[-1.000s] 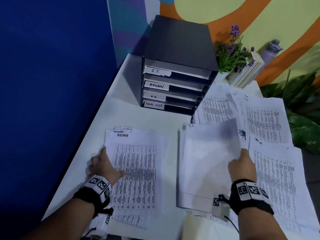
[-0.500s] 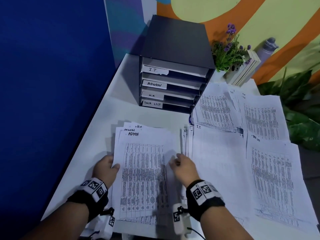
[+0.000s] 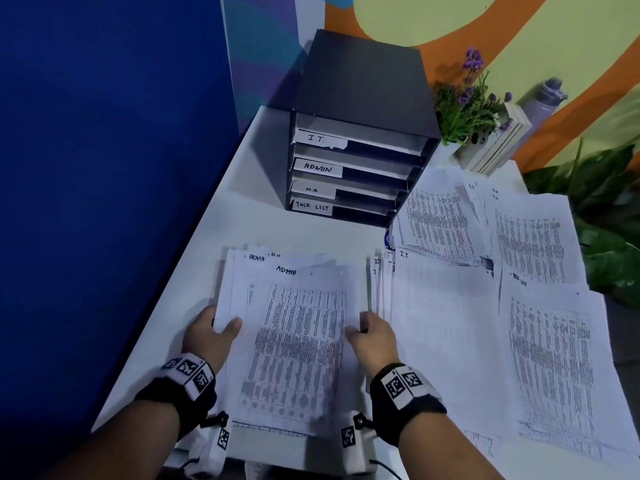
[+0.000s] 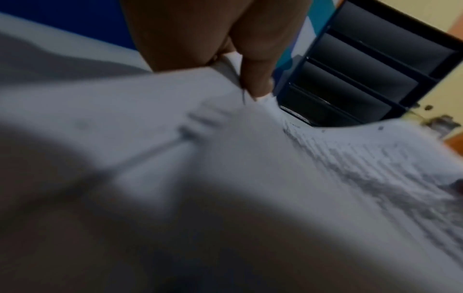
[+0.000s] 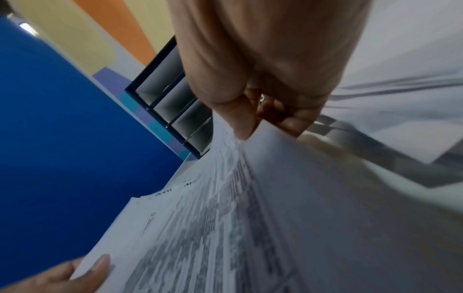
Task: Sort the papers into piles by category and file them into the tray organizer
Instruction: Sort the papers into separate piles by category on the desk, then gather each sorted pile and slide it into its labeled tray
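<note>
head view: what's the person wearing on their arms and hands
Bare forearms, no sleeves or gloves. The left hand and right hand each have a black wrist strap topped with a white block of black square code markers; a small white marked camera unit with a thin cable hangs beneath.

Left hand [image 3: 207, 336] is gripping the ADMIN stack [image 3: 298, 327] at its left edge, thumb on top; right hand [image 3: 372, 336] is pinching its right edge.

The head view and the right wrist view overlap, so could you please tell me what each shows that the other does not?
Only the head view shows the handwritten tray labels, the potted purple-flowered plant and the loose printed sheets to the right. Only the right wrist view shows the right hand pinching the stack's edge from close up. Both show the white ADMIN paper stack, the left hand and the black tray organizer.
</note>
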